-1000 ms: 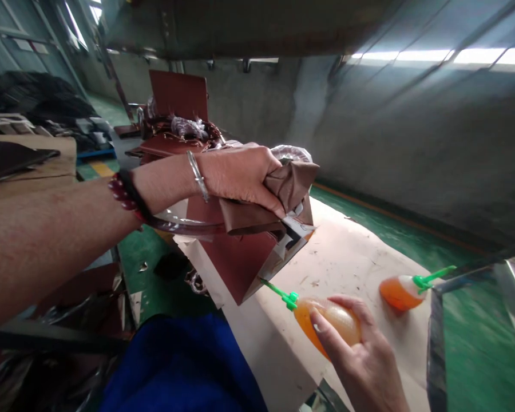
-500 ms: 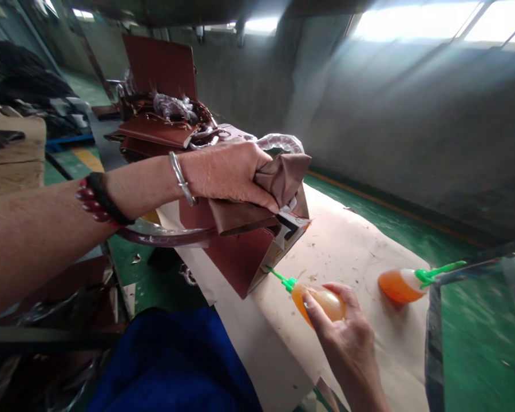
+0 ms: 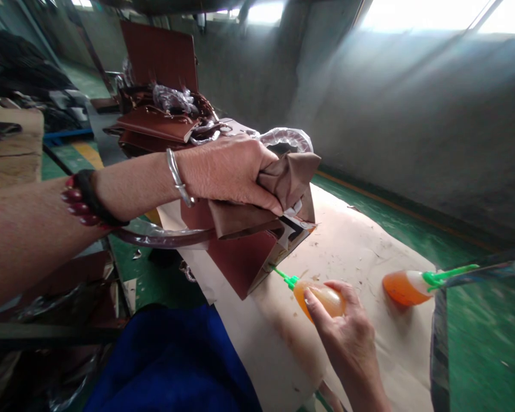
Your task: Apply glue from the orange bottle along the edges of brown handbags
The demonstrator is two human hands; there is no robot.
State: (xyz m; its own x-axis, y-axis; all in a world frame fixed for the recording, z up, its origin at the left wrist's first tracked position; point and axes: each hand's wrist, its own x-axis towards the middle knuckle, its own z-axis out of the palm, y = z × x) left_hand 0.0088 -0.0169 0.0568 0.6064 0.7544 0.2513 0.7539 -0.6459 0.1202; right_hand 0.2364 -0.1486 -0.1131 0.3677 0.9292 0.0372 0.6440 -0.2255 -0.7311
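Gripping brown lining [image 3: 278,183] and glue bottle [image 3: 321,298], both hands full; perhaps another bottle [image 3: 405,288] nearby.

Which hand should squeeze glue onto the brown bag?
Probably the right hand: it grips the glue bottle, nozzle at the brown bag. The left hand is busy holding the bag's lining.

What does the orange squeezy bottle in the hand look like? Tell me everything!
The squeeze bottle is soft-looking, see-through plastic filled with orange-amber liquid. It has a bright green cap with a long thin nozzle. It lies almost flat over the paper-covered table, gripped by the right hand, thumb on its side. The nozzle tip points up-left and reaches the lower corner of the brown bag that the left hand holds.
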